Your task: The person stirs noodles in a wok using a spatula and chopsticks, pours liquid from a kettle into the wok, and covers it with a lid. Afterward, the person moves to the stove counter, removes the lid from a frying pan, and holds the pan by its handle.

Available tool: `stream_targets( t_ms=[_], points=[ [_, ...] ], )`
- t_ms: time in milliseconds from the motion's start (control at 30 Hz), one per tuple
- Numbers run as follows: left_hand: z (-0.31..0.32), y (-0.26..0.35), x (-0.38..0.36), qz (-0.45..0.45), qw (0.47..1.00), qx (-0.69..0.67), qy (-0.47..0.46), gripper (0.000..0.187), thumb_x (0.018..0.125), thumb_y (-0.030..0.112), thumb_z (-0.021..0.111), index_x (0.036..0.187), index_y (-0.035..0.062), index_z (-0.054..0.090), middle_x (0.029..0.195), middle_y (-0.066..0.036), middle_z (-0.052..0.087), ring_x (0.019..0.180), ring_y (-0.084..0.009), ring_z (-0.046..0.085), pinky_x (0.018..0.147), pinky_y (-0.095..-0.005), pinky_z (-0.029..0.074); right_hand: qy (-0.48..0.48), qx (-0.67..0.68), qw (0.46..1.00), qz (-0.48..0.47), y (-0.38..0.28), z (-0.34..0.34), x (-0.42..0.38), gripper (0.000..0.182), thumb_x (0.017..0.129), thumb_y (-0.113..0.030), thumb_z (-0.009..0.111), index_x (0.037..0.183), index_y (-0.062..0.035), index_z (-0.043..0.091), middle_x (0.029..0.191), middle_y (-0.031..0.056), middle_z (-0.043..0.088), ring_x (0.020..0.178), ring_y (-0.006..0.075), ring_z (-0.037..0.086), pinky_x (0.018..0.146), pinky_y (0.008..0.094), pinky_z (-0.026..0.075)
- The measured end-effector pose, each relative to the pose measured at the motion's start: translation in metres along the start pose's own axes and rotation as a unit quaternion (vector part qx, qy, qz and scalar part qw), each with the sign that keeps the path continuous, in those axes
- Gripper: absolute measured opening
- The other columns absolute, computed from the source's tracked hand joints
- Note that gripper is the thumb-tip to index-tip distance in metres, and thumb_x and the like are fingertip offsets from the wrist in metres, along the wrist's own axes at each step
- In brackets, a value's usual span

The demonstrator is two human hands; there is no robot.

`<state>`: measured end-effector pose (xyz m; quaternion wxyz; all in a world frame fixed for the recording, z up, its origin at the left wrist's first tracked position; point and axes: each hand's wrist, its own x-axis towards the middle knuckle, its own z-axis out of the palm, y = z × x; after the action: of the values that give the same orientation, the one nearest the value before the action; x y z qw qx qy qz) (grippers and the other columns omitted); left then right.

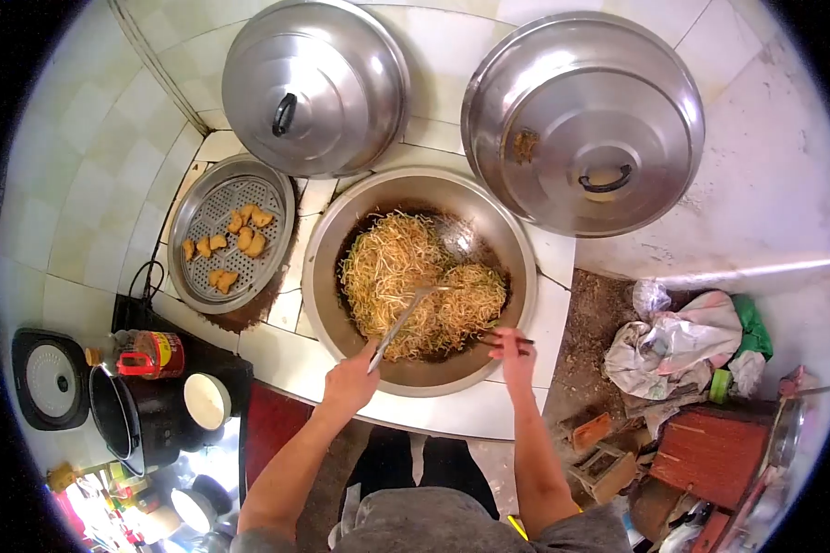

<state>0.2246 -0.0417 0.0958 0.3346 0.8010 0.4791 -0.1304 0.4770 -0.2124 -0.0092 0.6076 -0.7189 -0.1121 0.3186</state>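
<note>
A large wok (323,332) set in the tiled stove holds a heap of thin noodles (392,267) with green bits mixed in. My left hand (349,382) is closed around the handle of a metal spatula (398,325), which slants up and right. Its far end rests among the noodles near the middle of the wok. At the wok's lower right rim, my right hand (515,358) is closed on dark chopsticks (524,342). Their tips point left to the edge of the noodles and are hard to make out.
Two big metal lids (341,92) (609,120) lean against the back wall. On the left, a perforated steamer tray (214,189) carries several golden fried pieces. A black cooker (143,419), a white bowl (207,402) and a red-capped jar (157,354) stand lower left. Sacks (673,346) and wood lie right.
</note>
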Motion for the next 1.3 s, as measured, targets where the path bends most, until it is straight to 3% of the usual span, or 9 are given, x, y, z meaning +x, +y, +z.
stream_targets(
  t_ms=[133,233,367,667,833,933,1000,1200,1300],
  points=[
    [0.005,-0.011,0.000,-0.038,0.999,-0.020,-0.019,0.051,0.081,0.019,0.054,0.130,0.0202,0.041,0.087,-0.021,0.064,0.086,-0.0411,0.061,0.079,-0.0492,0.046,-0.159,-0.117,0.978,0.064,0.022,0.025,-0.019,0.020,0.092,-0.021,0.056,0.098,-0.0043,0.065,0.088,0.0067,0.064,0.071,0.0152,0.063,0.063,0.0259,0.049],
    [-0.003,-0.017,-0.014,-0.046,0.999,-0.015,0.006,0.053,0.081,0.020,0.054,0.132,0.0191,0.040,0.093,-0.021,0.063,0.090,-0.0411,0.060,0.082,-0.0484,0.046,-0.129,-0.190,0.961,-0.155,0.054,0.009,0.014,0.016,0.091,-0.014,0.057,0.101,-0.0037,0.063,0.091,0.0087,0.064,0.074,0.0166,0.062,0.065,0.0268,0.048],
    [0.001,-0.020,-0.022,-0.059,0.998,-0.030,-0.004,0.057,0.082,0.023,0.054,0.136,0.0162,0.038,0.101,-0.023,0.062,0.095,-0.0392,0.059,0.084,-0.0457,0.046,-0.128,-0.202,0.951,-0.193,0.005,-0.011,0.030,0.013,0.090,-0.007,0.056,0.100,-0.0006,0.062,0.093,0.0104,0.063,0.078,0.0162,0.062,0.065,0.0253,0.048],
    [0.009,-0.019,-0.053,-0.041,0.982,-0.180,0.027,0.055,0.080,0.020,0.054,0.132,0.0090,0.042,0.106,-0.026,0.059,0.099,-0.0419,0.056,0.087,-0.0427,0.045,-0.128,-0.014,0.992,0.006,-0.018,-0.012,0.022,0.029,0.092,-0.025,0.055,0.105,-0.0002,0.062,0.098,0.0077,0.064,0.078,0.0155,0.063,0.075,0.0274,0.051],
    [0.026,-0.022,-0.058,-0.013,0.979,-0.195,0.055,0.054,0.079,0.018,0.054,0.131,0.0059,0.044,0.108,-0.028,0.058,0.103,-0.0415,0.055,0.088,-0.0406,0.044,-0.247,-0.145,0.958,0.017,0.039,0.035,0.002,0.021,0.093,-0.018,0.054,0.103,-0.0009,0.062,0.096,0.0049,0.064,0.078,0.0131,0.063,0.065,0.0230,0.048],
    [0.024,-0.021,-0.064,-0.027,0.978,-0.200,0.054,0.053,0.079,0.018,0.054,0.130,0.0058,0.044,0.108,-0.027,0.058,0.102,-0.0411,0.056,0.088,-0.0400,0.044,-0.160,-0.173,0.966,-0.106,0.060,0.019,0.040,0.021,0.093,-0.017,0.054,0.102,0.0001,0.062,0.096,0.0044,0.064,0.078,0.0130,0.063,0.065,0.0220,0.049],
    [0.024,-0.023,-0.069,-0.033,0.974,-0.216,0.063,0.054,0.079,0.018,0.055,0.130,0.0055,0.044,0.109,-0.027,0.058,0.102,-0.0406,0.056,0.089,-0.0394,0.044,-0.099,-0.076,0.990,-0.072,0.034,0.006,0.041,0.021,0.093,-0.016,0.053,0.097,0.0027,0.063,0.097,0.0067,0.064,0.073,0.0126,0.063,0.066,0.0221,0.051],
    [0.032,-0.024,-0.068,-0.038,0.966,-0.250,0.057,0.054,0.078,0.018,0.056,0.130,0.0043,0.045,0.109,-0.026,0.059,0.103,-0.0390,0.056,0.089,-0.0380,0.044,-0.189,-0.085,0.978,0.018,0.012,-0.012,0.012,0.023,0.091,-0.019,0.057,0.093,0.0023,0.065,0.090,0.0052,0.064,0.071,0.0125,0.061,0.062,0.0247,0.051],
    [0.029,-0.016,-0.068,-0.028,0.966,-0.251,0.061,0.054,0.078,0.018,0.056,0.129,0.0041,0.045,0.110,-0.025,0.059,0.104,-0.0388,0.056,0.089,-0.0381,0.043,-0.154,-0.160,0.973,-0.057,0.039,-0.003,0.026,0.021,0.092,-0.014,0.055,0.090,0.0039,0.065,0.095,0.0064,0.064,0.073,0.0137,0.062,0.063,0.0244,0.051]
  ],
)
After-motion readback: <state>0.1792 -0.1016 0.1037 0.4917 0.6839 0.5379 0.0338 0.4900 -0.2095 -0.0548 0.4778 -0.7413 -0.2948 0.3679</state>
